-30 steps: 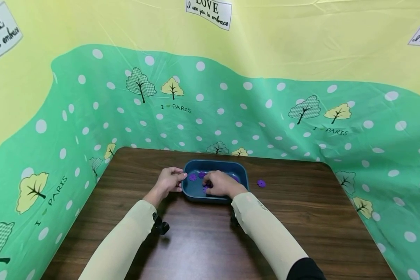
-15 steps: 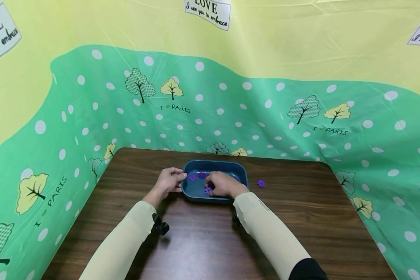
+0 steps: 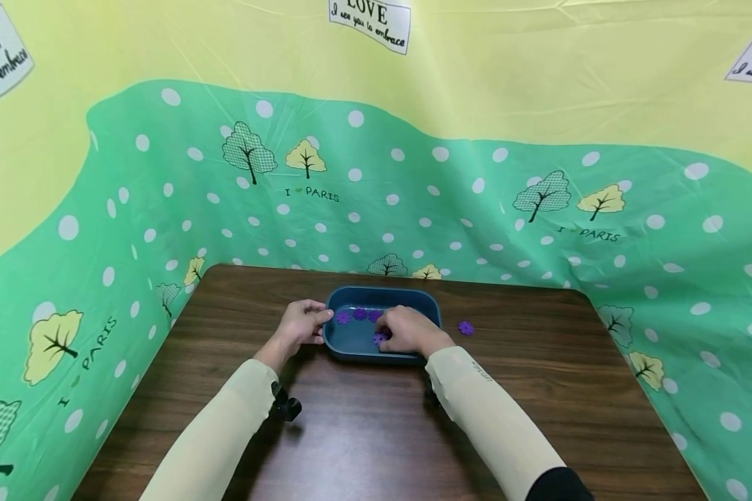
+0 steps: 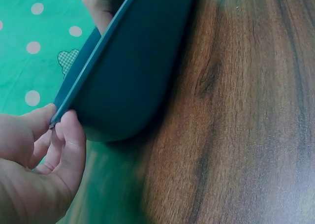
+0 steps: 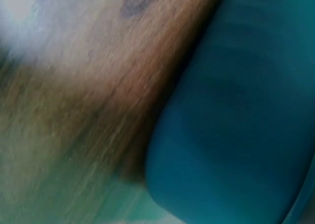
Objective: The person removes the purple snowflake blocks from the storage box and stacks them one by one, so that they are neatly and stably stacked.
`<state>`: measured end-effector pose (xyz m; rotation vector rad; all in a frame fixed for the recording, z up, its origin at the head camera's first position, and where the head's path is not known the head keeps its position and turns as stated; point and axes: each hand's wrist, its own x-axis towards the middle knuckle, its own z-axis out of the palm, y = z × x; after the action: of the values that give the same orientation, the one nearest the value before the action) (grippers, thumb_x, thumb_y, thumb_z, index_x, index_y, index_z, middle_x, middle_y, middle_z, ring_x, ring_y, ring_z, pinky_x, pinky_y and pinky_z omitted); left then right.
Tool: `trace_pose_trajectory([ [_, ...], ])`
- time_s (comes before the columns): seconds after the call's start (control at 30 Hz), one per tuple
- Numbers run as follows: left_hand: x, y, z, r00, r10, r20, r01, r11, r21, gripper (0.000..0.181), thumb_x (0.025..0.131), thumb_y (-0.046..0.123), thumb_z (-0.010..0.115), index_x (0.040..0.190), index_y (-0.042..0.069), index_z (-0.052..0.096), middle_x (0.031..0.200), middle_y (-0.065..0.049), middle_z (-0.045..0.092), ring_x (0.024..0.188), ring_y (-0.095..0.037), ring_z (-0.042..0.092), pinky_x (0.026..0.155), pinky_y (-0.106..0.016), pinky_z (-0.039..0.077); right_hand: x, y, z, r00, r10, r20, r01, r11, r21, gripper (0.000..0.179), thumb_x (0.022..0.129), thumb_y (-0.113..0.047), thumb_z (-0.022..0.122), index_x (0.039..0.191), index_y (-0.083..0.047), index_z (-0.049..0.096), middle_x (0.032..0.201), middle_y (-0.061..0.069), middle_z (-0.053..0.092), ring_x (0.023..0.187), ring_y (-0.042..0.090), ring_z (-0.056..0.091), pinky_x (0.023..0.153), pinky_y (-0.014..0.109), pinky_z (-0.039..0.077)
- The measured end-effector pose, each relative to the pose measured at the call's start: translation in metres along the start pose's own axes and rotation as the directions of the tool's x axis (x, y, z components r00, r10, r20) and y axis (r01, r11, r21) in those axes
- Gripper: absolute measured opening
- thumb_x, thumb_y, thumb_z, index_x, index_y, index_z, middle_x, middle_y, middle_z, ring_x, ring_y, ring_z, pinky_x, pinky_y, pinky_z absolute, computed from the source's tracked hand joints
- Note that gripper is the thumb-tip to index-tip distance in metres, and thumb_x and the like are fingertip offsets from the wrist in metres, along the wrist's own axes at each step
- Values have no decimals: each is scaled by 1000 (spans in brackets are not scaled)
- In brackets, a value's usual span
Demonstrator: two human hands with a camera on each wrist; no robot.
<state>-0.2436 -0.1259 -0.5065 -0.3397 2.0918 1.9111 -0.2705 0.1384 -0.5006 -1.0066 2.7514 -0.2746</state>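
Note:
A dark blue rectangular tray (image 3: 351, 347) stands on the table. My left hand (image 3: 299, 325) holds its left end; in the left wrist view, thumb and fingers pinch the tray's rim (image 4: 93, 61). My right hand (image 3: 409, 330) reaches down inside the tray, its fingers curled at a purple flower-shaped piece (image 3: 379, 339) low over the tray floor. More purple flower-shaped pieces lie in a row behind it, such as one at the left (image 3: 342, 316). The right fingertips are partly hidden in the head view. The right wrist view shows only the tray's outer wall (image 5: 221, 125).
One purple flower-shaped piece (image 3: 466, 328) lies on the brown wooden table (image 3: 539, 376), right of the tray. A green and yellow patterned cloth (image 3: 326, 153) hangs behind and beside the table. Black wrist cameras hang under both sleeves.
My right hand has shifted to the right inside the tray, and the purple flower-shaped piece at its fingertips has moved with it. A piece behind the hand has come into view. The left hand stays put.

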Motion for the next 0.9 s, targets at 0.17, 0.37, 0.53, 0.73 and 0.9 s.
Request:
trace_pose_trajectory([
  [0.17,-1,0,0,1000,5,5,-5,1000,-2,32,100,20,69,127,4,62,96,-15,62,66,-17,58,57,-28,60,-4,6,0,999,28,-37,-28,1000,6,27,87,-35,79,109,-19,78,104,-7,74,90,9,64,87,33,59],
  [0.37,-1,0,0,1000,10,3,-10,1000,-1,32,100,20,70,127,4,62,96,-16,62,65,-16,58,56,-27,60,-8,8,-2,999,43,5,-43,999,12,37,89,-40,80,119,-21,76,116,-5,71,106,13,65,99,37,56],
  [0.53,-1,-1,-1,1000,8,2,-8,1000,-1,32,100,21,69,127,5,61,96,-17,62,64,-16,58,56,-27,60,-9,8,-3,999,33,41,-33,999,-5,32,88,-38,82,116,-24,76,111,-7,67,102,12,62,97,36,56],
  [0.73,-2,0,0,1000,6,3,-6,1000,6,33,100,21,70,127,5,61,97,-18,62,64,-16,58,56,-28,60,-8,7,-2,1000,-4,31,5,999,-37,22,88,-36,82,104,-24,75,98,-10,67,88,8,58,84,29,56],
  [0.9,-2,0,0,1000,10,4,-10,1000,12,33,100,22,70,127,5,61,96,-18,62,63,-16,58,57,-27,60,-6,8,-1,1000,-11,19,12,1000,-20,21,86,-34,83,100,-22,72,90,-11,65,80,8,58,77,27,55],
])
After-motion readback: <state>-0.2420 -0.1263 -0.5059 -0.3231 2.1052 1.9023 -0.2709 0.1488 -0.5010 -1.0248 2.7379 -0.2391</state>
